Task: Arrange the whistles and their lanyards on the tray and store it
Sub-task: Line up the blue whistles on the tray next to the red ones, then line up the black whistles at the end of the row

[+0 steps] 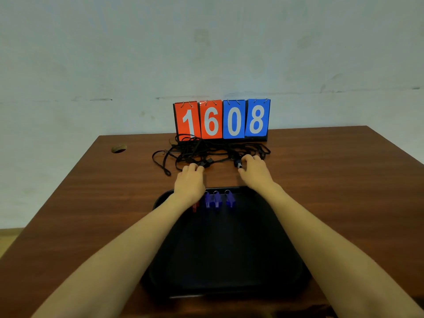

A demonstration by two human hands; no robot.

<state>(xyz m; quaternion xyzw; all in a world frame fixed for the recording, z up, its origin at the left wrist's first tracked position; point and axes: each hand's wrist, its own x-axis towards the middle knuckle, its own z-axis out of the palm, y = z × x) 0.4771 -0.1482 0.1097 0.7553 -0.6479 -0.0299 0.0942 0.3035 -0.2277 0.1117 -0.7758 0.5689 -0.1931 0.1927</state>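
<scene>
Lanyards point(195, 150): limp, light, tangled cords, probably best taken at the stiff clips point(205, 163) that left hand point(190, 180) and right hand point(255, 171) pinch.

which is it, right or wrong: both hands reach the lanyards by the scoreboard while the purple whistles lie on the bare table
Wrong on one point: the head view shows the purple whistles lying on the black tray, not the bare table. The rest holds.

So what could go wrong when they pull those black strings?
The lanyards lie in one tangle, so pulling the clip the right hand pinches could tighten knots. Loops lie against the scoreboard and might tip it. The left arm passes over the whistles on the tray and could knock them.
</scene>
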